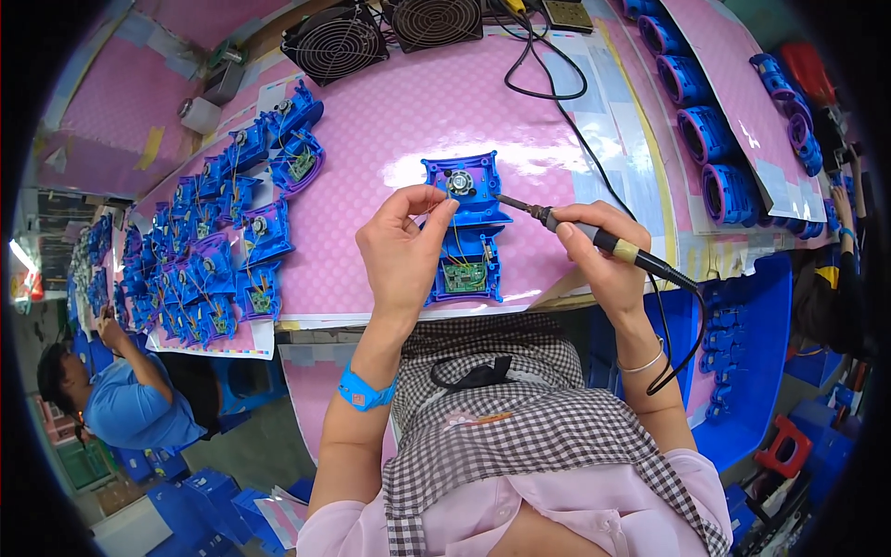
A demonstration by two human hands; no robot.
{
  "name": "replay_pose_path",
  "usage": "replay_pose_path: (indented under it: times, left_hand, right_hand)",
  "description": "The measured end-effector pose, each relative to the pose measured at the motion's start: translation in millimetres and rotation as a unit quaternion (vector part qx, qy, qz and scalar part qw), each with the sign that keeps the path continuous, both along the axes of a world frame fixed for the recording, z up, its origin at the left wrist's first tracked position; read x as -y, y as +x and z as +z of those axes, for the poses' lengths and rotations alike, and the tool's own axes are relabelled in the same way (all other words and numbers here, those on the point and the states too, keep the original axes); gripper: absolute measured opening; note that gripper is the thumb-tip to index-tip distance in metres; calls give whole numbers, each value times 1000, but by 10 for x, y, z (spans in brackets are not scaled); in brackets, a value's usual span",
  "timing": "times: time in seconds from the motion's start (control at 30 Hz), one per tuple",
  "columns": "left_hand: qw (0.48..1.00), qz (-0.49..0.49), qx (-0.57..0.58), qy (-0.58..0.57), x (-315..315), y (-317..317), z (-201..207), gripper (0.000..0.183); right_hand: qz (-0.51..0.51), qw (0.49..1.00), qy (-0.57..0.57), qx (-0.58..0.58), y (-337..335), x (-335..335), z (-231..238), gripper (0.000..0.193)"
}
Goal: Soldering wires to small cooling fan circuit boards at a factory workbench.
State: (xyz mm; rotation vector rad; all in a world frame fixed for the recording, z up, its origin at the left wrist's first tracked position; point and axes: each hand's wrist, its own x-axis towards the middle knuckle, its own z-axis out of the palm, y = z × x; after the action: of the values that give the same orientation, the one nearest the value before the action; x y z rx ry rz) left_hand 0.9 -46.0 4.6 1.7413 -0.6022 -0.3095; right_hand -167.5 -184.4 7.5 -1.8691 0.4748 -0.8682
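Note:
My right hand [603,252] grips a soldering iron [594,238], whose tip points left at the edge of an open blue plastic housing [494,190]. My left hand [406,243] is closed in a pinch over the housing's left side. A thin wire seems to be between its fingertips, close to the round speaker [460,184]. Below, the second blue half [494,278] holds a green circuit board [464,277], from which thin wires rise toward the speaker. My left fingers hide part of the housing and the wires' ends.
Rows of similar blue housings [209,260] lie at the left. Two black fans [336,42] stand at the back. The iron's black cord [594,158] crosses the right side. Blue round parts [729,193] line a right-hand shelf; a blue bin [756,371] sits below. A person [139,395] works at far left.

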Motion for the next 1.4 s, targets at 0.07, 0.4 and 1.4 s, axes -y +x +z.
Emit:
replay_pose_path:
  times: [0.07,0.4,1.4]
  left_hand:
    - [1000,-14,-16,11,19,1,34,18]
    - [972,-101,168,127,91,45,71,10]
    - [963,-106,202,144,103,47,45,13]
  right_hand:
    - [0,1000,-10,-9,15,-11,4,15]
    - [-1,1000,-24,-14,56,-18,12,15]
    - [-11,1000,-5,-10,13,-47,57,15]
